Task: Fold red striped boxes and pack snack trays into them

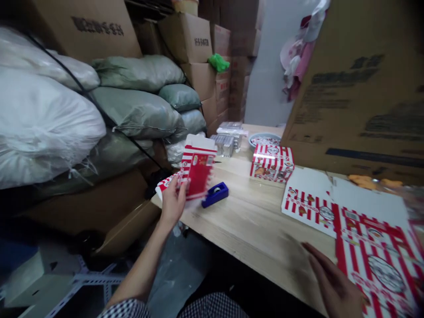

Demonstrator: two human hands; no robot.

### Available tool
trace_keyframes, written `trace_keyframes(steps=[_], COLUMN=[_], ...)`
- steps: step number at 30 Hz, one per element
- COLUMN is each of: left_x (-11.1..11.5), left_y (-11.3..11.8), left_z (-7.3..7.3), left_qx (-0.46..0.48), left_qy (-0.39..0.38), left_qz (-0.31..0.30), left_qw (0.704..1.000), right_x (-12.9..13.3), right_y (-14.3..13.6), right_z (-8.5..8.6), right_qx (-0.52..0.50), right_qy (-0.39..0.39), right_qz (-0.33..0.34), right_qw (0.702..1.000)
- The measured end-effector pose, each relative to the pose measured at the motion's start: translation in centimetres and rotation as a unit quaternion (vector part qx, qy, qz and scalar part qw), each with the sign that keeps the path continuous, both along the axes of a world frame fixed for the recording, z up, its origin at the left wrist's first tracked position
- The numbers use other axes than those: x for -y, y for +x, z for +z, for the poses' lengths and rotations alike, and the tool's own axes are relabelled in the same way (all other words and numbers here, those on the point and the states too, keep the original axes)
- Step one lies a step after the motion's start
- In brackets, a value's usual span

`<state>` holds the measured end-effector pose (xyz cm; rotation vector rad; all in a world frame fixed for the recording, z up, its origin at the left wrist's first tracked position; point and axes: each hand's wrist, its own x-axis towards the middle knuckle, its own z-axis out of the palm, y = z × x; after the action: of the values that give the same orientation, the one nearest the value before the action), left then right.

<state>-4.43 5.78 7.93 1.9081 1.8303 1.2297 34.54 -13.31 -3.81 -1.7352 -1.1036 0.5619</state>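
Observation:
My left hand (174, 201) is closed on the lower edge of a red-and-white striped cardboard box (198, 170), raised above the table's left end, its white flap pointing up. Partly covered by that hand, another striped piece (162, 183) rests at the table edge. A blue tape dispenser (216, 194) stands just right of the held box. My right hand (334, 282), somewhat blurred, is low over the front of the table with fingers stretched out and nothing visible in them. Beside it lie flat striped box blanks (374, 247).
A folded striped box (272, 163) stands mid-table, before a bowl of small items (265, 139) and clear-wrapped packs (225, 143). A large carton (361, 88) rises at the right. Stuffed sacks (139, 110) and cartons are stacked at the left. Orange-handled scissors (374, 181) lie behind the blanks.

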Motion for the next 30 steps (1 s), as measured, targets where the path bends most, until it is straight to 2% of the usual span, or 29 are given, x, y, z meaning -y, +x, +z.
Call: trace_keyframes(steps=[1,2,4,5,6,7,9,11,15,18,23,26,28,30], left_x=[1.7,3.5,6.8,8.3,9.6,10.6,12.0,12.6,13.4,13.8,13.7,13.8,14.0,13.9], left_y=[2.1,4.4,8.6,10.4,12.0,13.3,15.4,16.8,18.8,19.3,19.0,18.6,18.4,18.3], left_z=[-0.1,-0.5,-1.8,-2.7,-3.6,-4.4,-5.5,-6.0,-5.5,-5.2,-6.6,-7.5,-7.8,-7.8], left_qx=[0.100,0.190,0.319,0.351,0.365,0.364,0.338,0.311,0.289,0.277,0.299,0.334,0.345,0.335], left_qy=[-0.005,-0.050,-0.190,-0.243,-0.277,-0.290,-0.277,-0.270,-0.302,-0.311,-0.319,-0.341,-0.359,-0.366], left_qz=[-0.057,-0.129,-0.260,-0.298,-0.318,-0.324,-0.320,-0.327,-0.389,-0.399,-0.359,-0.359,-0.372,-0.381], left_qw=[0.993,0.972,0.892,0.854,0.830,0.824,0.841,0.851,0.821,0.817,0.824,0.802,0.783,0.780], right_x=[-0.3,-0.7,-1.4,-1.6,-1.6,-1.5,-1.0,-0.3,0.5,0.6,0.7,0.9,1.1,1.2], right_y=[-2.0,-3.8,-6.5,-7.3,-7.8,-8.0,-7.8,-7.4,-6.6,-6.4,-6.0,-5.3,-4.9,-4.8], right_z=[1.7,3.2,5.3,5.9,6.1,6.2,5.8,5.2,4.5,4.4,4.2,4.1,4.1,4.2], right_qx=[-0.078,-0.155,-0.317,-0.364,-0.392,-0.409,-0.417,-0.406,-0.337,-0.331,-0.391,-0.439,-0.433,-0.403], right_qy=[0.004,0.009,0.036,0.031,0.017,0.015,0.026,0.051,0.066,0.065,0.068,0.044,0.037,0.038], right_qz=[0.008,0.033,0.074,0.068,0.049,0.023,-0.022,-0.049,-0.090,-0.094,-0.075,-0.061,-0.073,-0.091], right_qw=[0.997,0.987,0.945,0.928,0.918,0.912,0.908,0.911,0.935,0.937,0.915,0.896,0.897,0.910])
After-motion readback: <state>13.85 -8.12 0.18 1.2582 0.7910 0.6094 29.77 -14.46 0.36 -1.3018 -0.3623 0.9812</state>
